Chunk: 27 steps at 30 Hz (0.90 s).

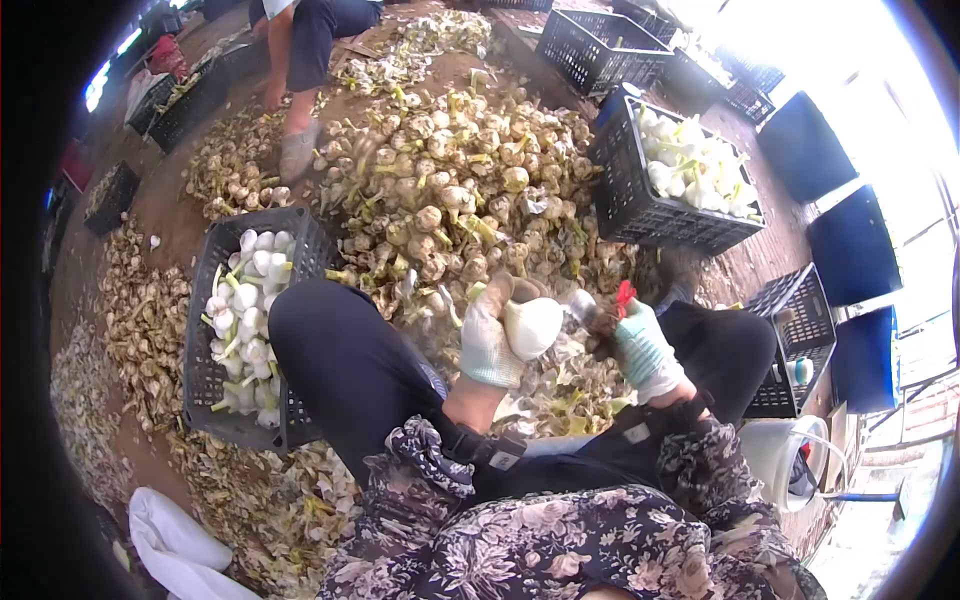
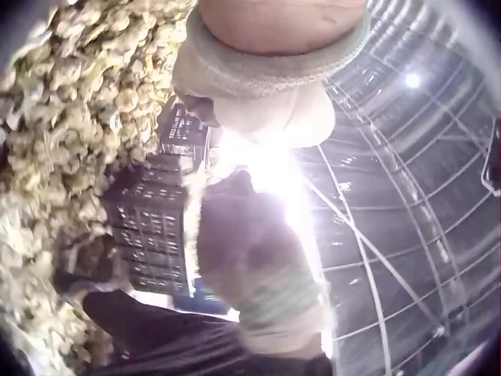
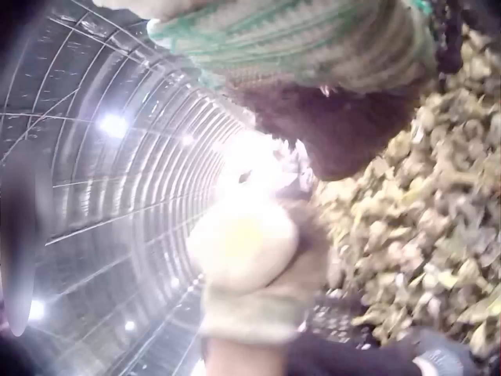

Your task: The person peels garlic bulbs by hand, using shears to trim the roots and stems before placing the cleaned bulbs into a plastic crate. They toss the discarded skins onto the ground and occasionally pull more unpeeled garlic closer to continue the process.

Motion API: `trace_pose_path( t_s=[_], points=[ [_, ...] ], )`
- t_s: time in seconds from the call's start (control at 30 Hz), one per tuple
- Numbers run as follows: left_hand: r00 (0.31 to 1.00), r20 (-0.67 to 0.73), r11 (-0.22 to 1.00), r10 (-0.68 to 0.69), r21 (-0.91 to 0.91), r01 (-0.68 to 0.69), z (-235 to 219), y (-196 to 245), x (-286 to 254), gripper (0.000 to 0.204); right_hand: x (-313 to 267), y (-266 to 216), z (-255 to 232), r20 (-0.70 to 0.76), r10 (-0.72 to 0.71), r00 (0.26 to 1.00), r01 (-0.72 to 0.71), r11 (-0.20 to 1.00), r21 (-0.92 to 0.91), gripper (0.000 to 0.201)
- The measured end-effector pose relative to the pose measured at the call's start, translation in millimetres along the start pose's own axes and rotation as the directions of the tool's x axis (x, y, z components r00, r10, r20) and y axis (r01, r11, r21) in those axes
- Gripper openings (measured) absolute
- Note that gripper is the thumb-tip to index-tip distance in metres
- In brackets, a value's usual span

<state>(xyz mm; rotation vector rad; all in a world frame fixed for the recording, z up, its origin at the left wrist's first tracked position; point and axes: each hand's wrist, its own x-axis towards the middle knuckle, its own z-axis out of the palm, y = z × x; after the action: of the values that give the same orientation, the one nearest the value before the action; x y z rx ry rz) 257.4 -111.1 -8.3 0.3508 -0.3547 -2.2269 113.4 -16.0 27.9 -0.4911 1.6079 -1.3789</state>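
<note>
My left hand (image 1: 488, 340), in a pale knitted glove with brown-stained fingers, holds a large smooth white garlic bulb (image 1: 533, 328) over the heap between the knees. In the right wrist view the garlic bulb (image 3: 243, 244) looks round and washed out by glare. To its right, my right hand (image 1: 645, 345), in a green-and-white glove with dark fingers, grips a tool with a red handle (image 1: 625, 296). The tool's working end is blurred. A gap separates the two hands. Below them lie loose garlic skins and leaves (image 1: 570, 390).
A large pile of unpeeled garlic bulbs (image 1: 460, 190) lies ahead. Black crates of white garlic stand left (image 1: 208, 370) and right (image 1: 680, 225). Another person's leg (image 1: 308, 60) is at the back left. A white bucket (image 1: 775, 455) stands by the right knee.
</note>
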Motion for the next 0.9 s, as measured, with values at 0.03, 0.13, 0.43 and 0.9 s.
trace_pose_path(
  t_s=[0.03,0.13,0.43,0.9],
  points=[
    [1.000,0.012,1.000,0.009,-0.001,-0.009,1,3,1,0.031,12,17,-23,-0.002,0.006,1.000,-0.007,0.964,-0.267,0.016],
    [0.962,-0.019,0.927,-0.271,-0.273,0.256,-5,4,5,0.033,27,45,-74,0.272,-0.001,0.962,0.272,0.070,-0.960,0.019],
    [0.953,-0.187,0.967,-0.236,0.052,0.250,-5,-15,9,0.034,7,-17,-6,0.398,-0.122,0.909,0.311,0.835,-0.454,0.032],
    [0.957,0.127,0.416,0.262,0.880,-0.230,45,-5,28,0.033,61,-45,-58,0.269,0.117,0.956,-0.173,0.966,0.194,0.048]
  ],
)
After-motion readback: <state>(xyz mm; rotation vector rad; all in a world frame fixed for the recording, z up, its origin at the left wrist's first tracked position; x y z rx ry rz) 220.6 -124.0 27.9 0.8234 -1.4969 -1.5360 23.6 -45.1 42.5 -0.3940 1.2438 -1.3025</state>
